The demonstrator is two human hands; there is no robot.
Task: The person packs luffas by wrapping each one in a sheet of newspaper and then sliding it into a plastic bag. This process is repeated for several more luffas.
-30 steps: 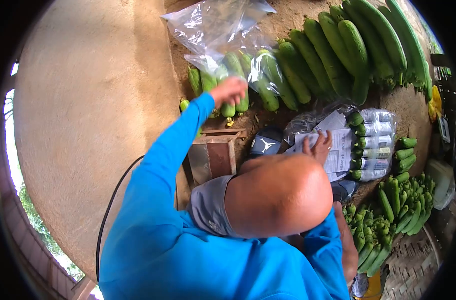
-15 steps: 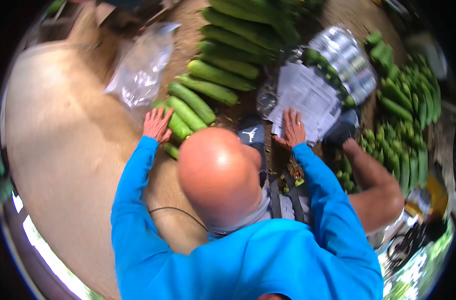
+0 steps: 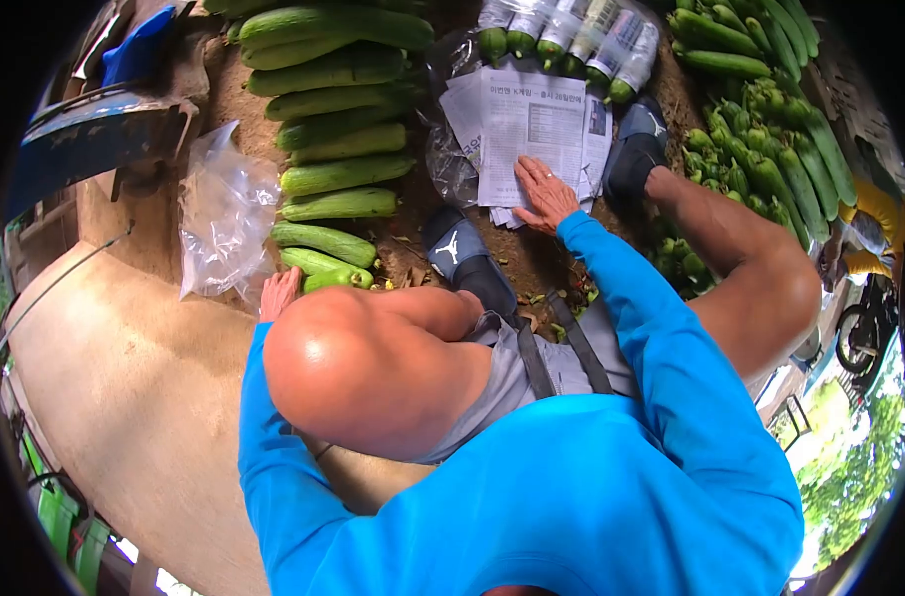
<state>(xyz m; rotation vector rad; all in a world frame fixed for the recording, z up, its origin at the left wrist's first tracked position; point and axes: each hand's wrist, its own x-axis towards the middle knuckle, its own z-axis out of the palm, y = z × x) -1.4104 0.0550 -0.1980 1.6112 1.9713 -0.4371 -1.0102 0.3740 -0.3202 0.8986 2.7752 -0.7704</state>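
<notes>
Head view: right hand (image 3: 544, 191) flat, released, on newspaper sheets (image 3: 528, 129); left hand (image 3: 278, 292) released beside eight long gourds (image 3: 338, 205); knee (image 3: 348, 363) blocking ground.

A bright blue long-sleeved top is worn, its sleeves reaching down to the wrists of the left hand (image 3: 279, 292) and the right hand (image 3: 544, 193). Grey shorts (image 3: 547, 363) with dark stripes down the side are seen below it, and the knees are left bare. Dark slide sandals are worn on both feet; a white jumping-figure logo is printed on the strap of the left sandal (image 3: 457, 253).
</notes>
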